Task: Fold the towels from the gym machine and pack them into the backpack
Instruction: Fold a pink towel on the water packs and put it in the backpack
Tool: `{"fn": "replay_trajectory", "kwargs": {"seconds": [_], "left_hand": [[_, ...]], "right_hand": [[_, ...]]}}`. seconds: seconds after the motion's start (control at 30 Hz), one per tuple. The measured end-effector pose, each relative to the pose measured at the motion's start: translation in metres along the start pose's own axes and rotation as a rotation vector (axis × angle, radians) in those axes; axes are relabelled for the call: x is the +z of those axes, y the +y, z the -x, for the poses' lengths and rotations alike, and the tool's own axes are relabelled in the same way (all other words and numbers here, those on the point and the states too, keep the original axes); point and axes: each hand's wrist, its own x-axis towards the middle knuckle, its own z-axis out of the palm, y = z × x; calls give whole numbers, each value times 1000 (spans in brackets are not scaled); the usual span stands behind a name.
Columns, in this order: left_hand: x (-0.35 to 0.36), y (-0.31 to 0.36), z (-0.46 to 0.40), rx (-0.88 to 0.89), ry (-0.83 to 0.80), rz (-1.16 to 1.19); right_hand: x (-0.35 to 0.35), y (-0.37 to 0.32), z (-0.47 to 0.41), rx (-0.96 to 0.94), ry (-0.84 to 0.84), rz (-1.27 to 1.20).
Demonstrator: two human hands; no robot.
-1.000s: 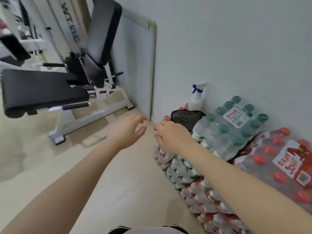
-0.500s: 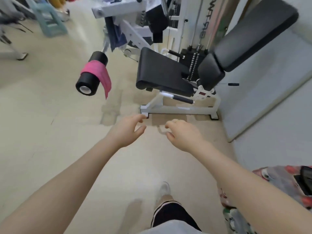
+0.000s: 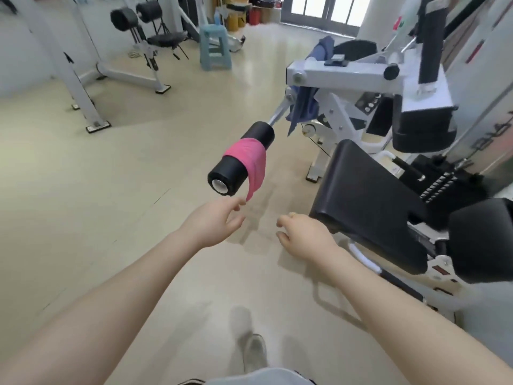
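Pink towel drapes the roller pad just above the left hand, both grips spread, empty.

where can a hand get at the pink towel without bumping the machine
Open floor lies left of and below the black roller with the pink towel, where the left hand is. Right of it is crowded: the seat pad, white frame and blue towel.

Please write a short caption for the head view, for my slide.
Empty left hand and right hand reach toward a pink towel draped over the roller.
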Motion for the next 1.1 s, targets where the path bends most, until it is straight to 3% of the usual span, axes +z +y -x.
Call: {"fn": "replay_trajectory", "kwargs": {"seconds": [0.43,0.8,1.1], "left_hand": [[-60,-134,-164,-119,13,66],[-129,-280,-376,-23,-190,224],[-109,-332,-494,-27,-357,230]], "right_hand": [[-11,-18,-242,-105,-74,-32],[-16,-41,-460,221,-180,-168],[35,-9,-564,464,-286,-332]]}}
